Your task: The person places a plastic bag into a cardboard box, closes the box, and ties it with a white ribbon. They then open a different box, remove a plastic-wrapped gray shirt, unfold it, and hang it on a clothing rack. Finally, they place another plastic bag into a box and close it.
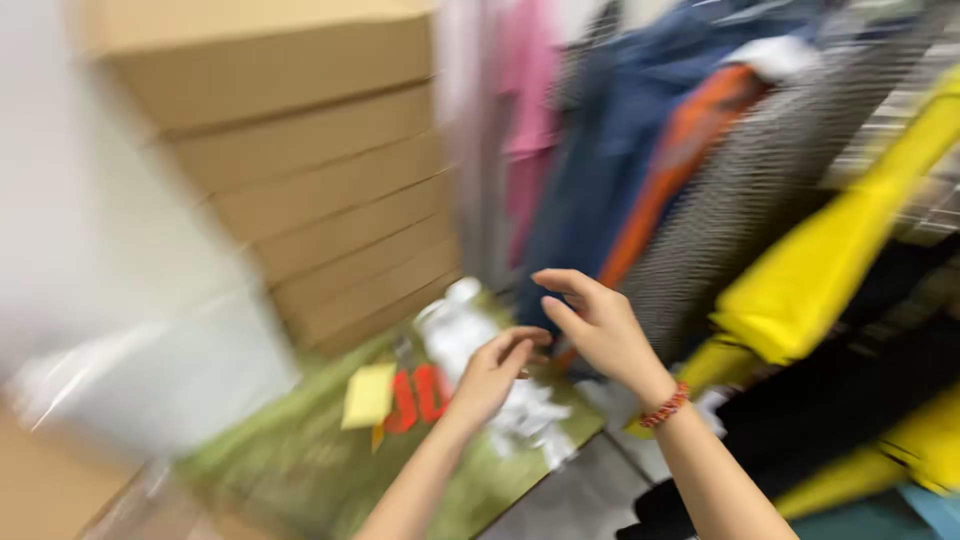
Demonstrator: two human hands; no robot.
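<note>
We've got both hands up in front of a rack of hanging clothes [640, 170], pic v. blurred. Left hand [495, 375] has fingers curled, tips near the right hand [598, 325], which is half open w/ fingers bent; can't tell if either grips anything. Below them, white crumpled stuff [470, 335] (paper or plastic, can't tell) lies on a green surface [290, 450], beside a yellow note [368, 396]. Cardboard boxes [300, 170] stacked at left.

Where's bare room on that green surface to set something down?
The green surface looks bare left of the yellow note. Crowded from the red shapes to the white clutter by both hands; the blur hides detail.
</note>
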